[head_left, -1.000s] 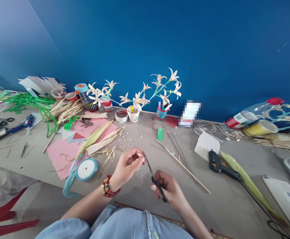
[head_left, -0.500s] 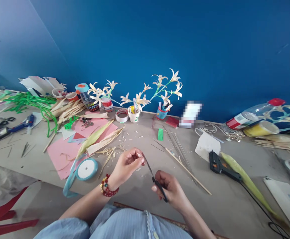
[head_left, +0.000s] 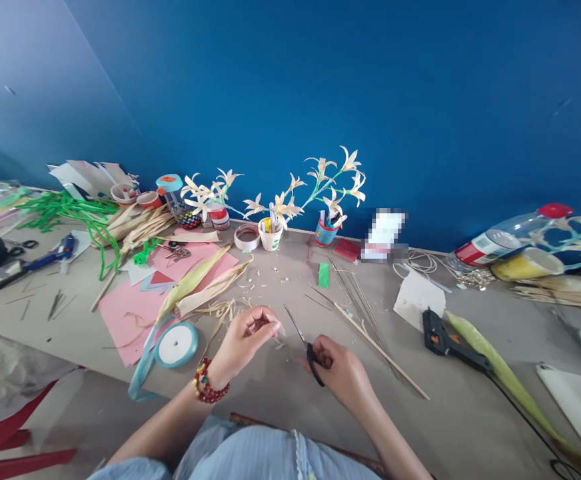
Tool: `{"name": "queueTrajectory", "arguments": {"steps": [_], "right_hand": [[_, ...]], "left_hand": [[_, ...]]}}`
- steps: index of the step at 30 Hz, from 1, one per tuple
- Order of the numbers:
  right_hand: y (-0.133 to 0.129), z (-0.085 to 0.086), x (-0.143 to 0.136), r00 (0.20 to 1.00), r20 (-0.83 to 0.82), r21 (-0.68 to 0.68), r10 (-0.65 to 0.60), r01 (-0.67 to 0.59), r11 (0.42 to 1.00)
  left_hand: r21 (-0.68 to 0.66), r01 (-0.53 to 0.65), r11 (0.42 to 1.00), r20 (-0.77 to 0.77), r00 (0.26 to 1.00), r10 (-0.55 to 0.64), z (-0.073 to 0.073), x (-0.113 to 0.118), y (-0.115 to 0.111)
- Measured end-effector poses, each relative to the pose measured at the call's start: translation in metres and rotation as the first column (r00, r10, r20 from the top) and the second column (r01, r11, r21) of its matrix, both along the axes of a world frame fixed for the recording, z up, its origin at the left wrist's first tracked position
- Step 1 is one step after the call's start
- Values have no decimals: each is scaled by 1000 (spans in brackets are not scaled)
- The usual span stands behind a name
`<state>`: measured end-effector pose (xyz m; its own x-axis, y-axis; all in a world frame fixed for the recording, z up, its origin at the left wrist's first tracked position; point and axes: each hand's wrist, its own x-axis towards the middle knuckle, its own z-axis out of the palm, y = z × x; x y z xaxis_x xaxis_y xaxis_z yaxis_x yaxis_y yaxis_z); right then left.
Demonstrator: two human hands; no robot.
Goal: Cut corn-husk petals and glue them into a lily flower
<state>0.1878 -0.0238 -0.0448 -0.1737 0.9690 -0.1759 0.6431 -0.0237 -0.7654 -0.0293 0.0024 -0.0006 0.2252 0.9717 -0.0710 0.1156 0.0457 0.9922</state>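
Above the grey counter [head_left: 395, 413], pinching a thin pale husk-like scrap [head_left: 281, 329] with left fingers [head_left: 266, 331], gripping black-handled metal scissors [head_left: 310, 353] nearby with right fingers [head_left: 331, 348]. Could nick the left fingers by snipping too near.

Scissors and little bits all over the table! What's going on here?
A person is working with both hands over the table. The right hand holds the scissors, and the left hand pinches a small pale piece, too small to name. Right now the blades are apart from that piece. Pale flowers stand in cups at the back, and a ribbon roll lies near the left wrist.
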Motion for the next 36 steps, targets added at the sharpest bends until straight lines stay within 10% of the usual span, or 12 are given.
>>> {"name": "queueTrajectory", "arguments": {"steps": [8, 19, 22, 25, 29, 36], "right_hand": [[6, 5, -8, 811, 583, 210, -47, -95, 973], [27, 12, -5, 868, 488, -18, 95, -98, 995], [22, 18, 4, 932, 344, 1, 111, -119, 993], [12, 25, 6, 986, -139, -33, 93, -98, 995], [-7, 32, -4, 653, -745, -269, -139, -103, 958], [-23, 38, -18, 333, -852, -484, -404, -210, 849]], "left_hand": [[65, 82, 995, -16, 997, -81, 3, 7, -1], [244, 202, 949, -209, 966, -152, 9, 18, -5], [300, 219, 929, -190, 968, -167, 8, 19, -5], [331, 227, 916, -152, 971, -186, 7, 20, -5], [413, 208, 887, -87, 978, -189, 4, 23, -7], [639, 300, 708, -182, 954, -239, 0, 19, -10]]}}
